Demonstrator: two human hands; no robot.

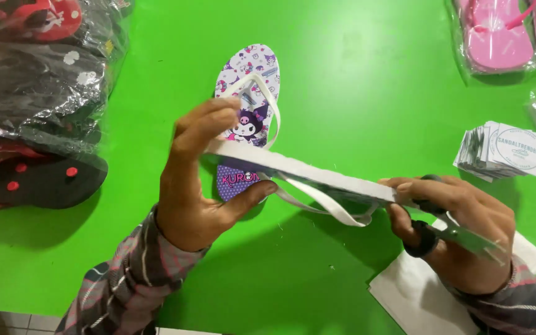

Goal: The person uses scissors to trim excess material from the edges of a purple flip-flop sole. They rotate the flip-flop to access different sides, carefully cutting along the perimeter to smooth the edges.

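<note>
White foam flip-flop [299,170] held edge-on: my left hand [196,186] fingers pinch its end steady, my right hand [460,239] grips black-handled scissors [442,226] and its other end.

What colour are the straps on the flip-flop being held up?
White: the straps hang pale below the sandal held edge-on, clearest in the head view.

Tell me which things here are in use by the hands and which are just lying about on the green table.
In use:
left hand
right hand
white flip-flop, held edge-up
scissors

Lying about:
printed flip-flop
black flip-flop
bagged dark sandals
bagged pink sandals
stack of tags
white sheets
</note>
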